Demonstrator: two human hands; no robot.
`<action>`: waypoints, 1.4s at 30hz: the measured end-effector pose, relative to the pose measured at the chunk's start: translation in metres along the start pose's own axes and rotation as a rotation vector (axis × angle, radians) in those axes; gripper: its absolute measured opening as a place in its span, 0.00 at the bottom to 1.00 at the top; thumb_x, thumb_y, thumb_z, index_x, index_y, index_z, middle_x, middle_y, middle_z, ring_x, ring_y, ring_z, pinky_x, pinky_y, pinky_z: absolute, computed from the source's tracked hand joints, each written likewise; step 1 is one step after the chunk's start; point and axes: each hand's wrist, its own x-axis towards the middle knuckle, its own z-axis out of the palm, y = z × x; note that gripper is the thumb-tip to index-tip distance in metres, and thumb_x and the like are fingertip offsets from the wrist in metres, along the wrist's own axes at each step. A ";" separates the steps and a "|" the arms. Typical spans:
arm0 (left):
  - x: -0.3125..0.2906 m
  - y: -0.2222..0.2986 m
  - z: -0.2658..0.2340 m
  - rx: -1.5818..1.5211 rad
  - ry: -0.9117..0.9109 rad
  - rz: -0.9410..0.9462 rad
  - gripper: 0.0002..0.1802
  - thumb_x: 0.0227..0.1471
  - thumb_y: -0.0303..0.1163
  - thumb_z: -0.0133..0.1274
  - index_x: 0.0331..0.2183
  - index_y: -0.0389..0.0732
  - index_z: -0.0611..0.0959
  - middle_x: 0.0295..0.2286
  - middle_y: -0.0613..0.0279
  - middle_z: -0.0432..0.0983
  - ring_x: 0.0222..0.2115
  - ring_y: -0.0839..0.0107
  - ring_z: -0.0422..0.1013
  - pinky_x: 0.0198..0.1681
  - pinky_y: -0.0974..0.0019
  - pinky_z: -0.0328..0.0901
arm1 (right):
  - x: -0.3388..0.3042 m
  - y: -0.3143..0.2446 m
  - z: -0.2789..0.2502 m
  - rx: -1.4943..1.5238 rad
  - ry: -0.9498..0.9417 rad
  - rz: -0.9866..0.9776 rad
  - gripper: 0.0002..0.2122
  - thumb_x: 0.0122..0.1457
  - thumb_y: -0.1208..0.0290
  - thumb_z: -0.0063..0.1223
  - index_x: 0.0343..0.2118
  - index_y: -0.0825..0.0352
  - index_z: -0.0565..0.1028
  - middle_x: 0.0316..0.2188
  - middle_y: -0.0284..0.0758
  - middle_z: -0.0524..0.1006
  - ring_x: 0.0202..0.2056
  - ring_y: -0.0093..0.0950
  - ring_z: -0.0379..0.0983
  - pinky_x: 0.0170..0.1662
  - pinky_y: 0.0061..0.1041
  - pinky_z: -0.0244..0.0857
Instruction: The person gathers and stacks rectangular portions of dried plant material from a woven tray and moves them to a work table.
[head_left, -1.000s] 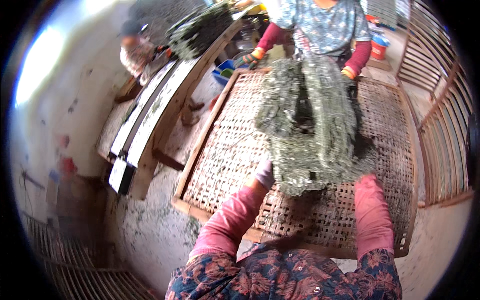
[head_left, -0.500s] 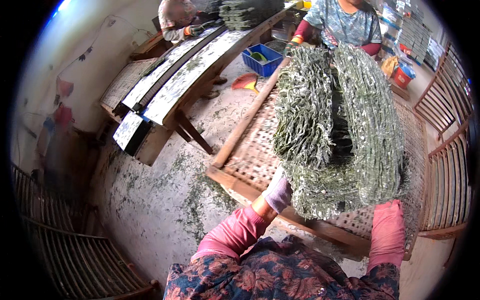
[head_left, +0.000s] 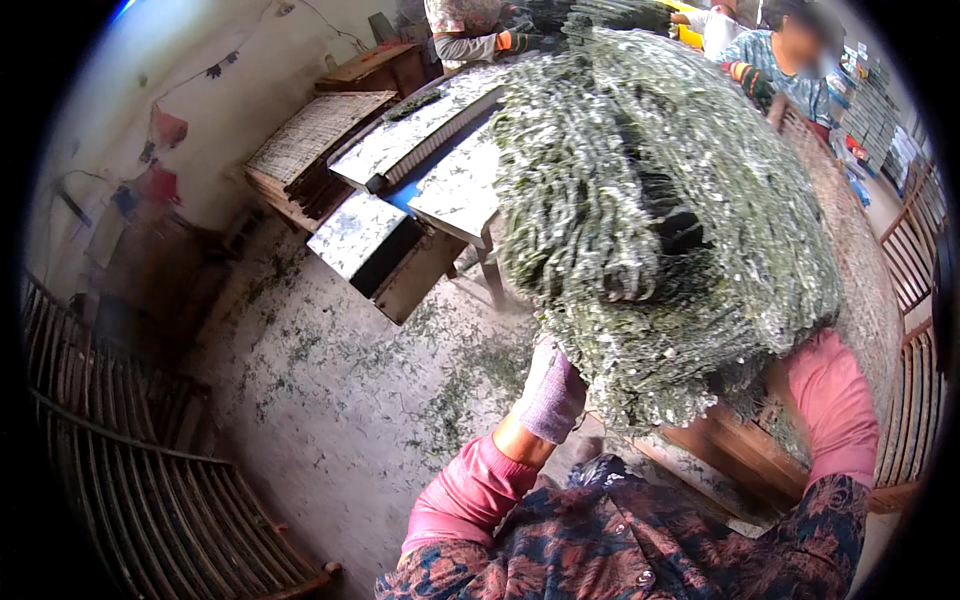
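A large folded bundle of dried seaweed strands (head_left: 680, 200), dark green and dusted with white, fills the space in front of me. It is off the woven rack and tilted, and a dark gap shows between its two folded sides. My left hand (head_left: 553, 392), in a pale lilac glove, supports its near left edge. At the near right edge is my right hand (head_left: 818, 365), covered in pink cloth. The fingers of both hands are hidden under the bundle, which they carry between them.
A long worktable (head_left: 465, 195) with a white-dusted top stands left of the bundle. Behind it lies a stack of woven racks (head_left: 315, 135). Slatted wooden frames (head_left: 150, 470) stand at both sides. Green scraps litter the floor (head_left: 350, 400). Co-workers stand at the far side.
The seaweed bundle has risen off the woven rack and come nearer, carried by both hands. My view has turned left, and the rack now lies mostly behind the bundle.
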 end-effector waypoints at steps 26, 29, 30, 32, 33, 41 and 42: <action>0.130 0.246 -0.266 0.261 0.239 0.370 0.20 0.61 0.44 0.40 0.47 0.41 0.73 0.40 0.59 0.72 0.39 0.63 0.70 0.44 0.58 0.68 | 0.312 0.103 0.379 0.070 -0.707 0.098 0.21 0.61 0.60 0.50 0.54 0.67 0.69 0.46 0.35 0.76 0.44 0.24 0.71 0.51 0.24 0.64; 0.143 0.257 -0.287 0.265 0.228 0.343 0.21 0.61 0.45 0.40 0.48 0.41 0.72 0.42 0.58 0.72 0.41 0.62 0.70 0.45 0.57 0.67 | 0.325 0.129 0.389 0.037 -0.700 0.130 0.21 0.61 0.60 0.50 0.54 0.67 0.68 0.46 0.35 0.76 0.45 0.24 0.71 0.51 0.24 0.64; 0.154 0.260 -0.294 0.260 0.214 0.323 0.22 0.61 0.46 0.39 0.48 0.41 0.72 0.42 0.58 0.71 0.41 0.61 0.70 0.46 0.56 0.67 | 0.330 0.134 0.389 0.019 -0.683 0.144 0.22 0.61 0.61 0.50 0.55 0.67 0.68 0.46 0.36 0.76 0.45 0.24 0.71 0.51 0.24 0.64; 0.178 0.260 -0.303 0.239 0.177 0.266 0.23 0.61 0.46 0.39 0.49 0.40 0.71 0.43 0.57 0.71 0.42 0.61 0.70 0.47 0.56 0.67 | 0.334 0.143 0.383 -0.020 -0.642 0.170 0.22 0.61 0.61 0.50 0.55 0.67 0.68 0.46 0.36 0.76 0.45 0.24 0.71 0.52 0.24 0.64; 0.183 0.261 -0.308 0.237 0.176 0.250 0.23 0.61 0.47 0.39 0.49 0.40 0.71 0.44 0.57 0.71 0.43 0.61 0.69 0.47 0.56 0.66 | 0.339 0.147 0.382 -0.027 -0.644 0.187 0.22 0.61 0.61 0.50 0.55 0.67 0.68 0.46 0.36 0.76 0.45 0.24 0.71 0.52 0.24 0.64; 0.240 0.245 -0.305 0.209 0.078 0.140 0.27 0.62 0.49 0.37 0.52 0.40 0.69 0.48 0.54 0.69 0.46 0.58 0.68 0.51 0.53 0.65 | 0.359 0.135 0.354 -0.278 -0.623 0.170 0.22 0.61 0.62 0.50 0.56 0.66 0.68 0.47 0.36 0.75 0.46 0.24 0.71 0.53 0.24 0.63; 0.248 0.241 -0.303 0.205 0.057 0.126 0.27 0.62 0.50 0.37 0.53 0.40 0.69 0.49 0.54 0.68 0.47 0.58 0.68 0.51 0.53 0.65 | 0.365 0.122 0.344 -0.371 -0.584 0.107 0.23 0.61 0.62 0.51 0.56 0.66 0.67 0.48 0.36 0.75 0.46 0.24 0.71 0.53 0.24 0.63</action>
